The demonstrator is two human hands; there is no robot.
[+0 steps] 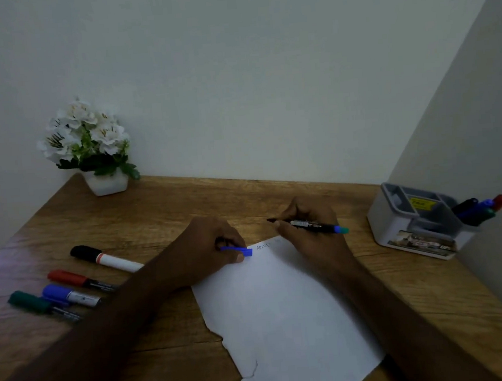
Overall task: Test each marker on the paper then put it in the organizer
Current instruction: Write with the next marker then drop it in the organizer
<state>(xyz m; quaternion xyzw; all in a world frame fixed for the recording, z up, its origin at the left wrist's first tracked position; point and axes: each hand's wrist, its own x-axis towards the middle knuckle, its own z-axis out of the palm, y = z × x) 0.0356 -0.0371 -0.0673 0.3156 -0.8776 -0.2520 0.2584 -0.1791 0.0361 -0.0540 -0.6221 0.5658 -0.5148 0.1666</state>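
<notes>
Right hand (310, 230) grip clenched round uncapped marker (315, 224) at top edge of paper (283, 314), by faint lettering; left hand (209, 247) grip pinches blue cap (239, 250) on paper corner. Four capped markers (68, 286) lie left on worktop (184, 201), organizer (411, 225) far right with markers inside

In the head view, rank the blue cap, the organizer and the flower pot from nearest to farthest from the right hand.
From the right hand:
1. Blue cap, just to its left, held in the left hand at the paper's top corner.
2. Organizer, to its right by the wall.
3. Flower pot, far back left corner of the desk.
</notes>
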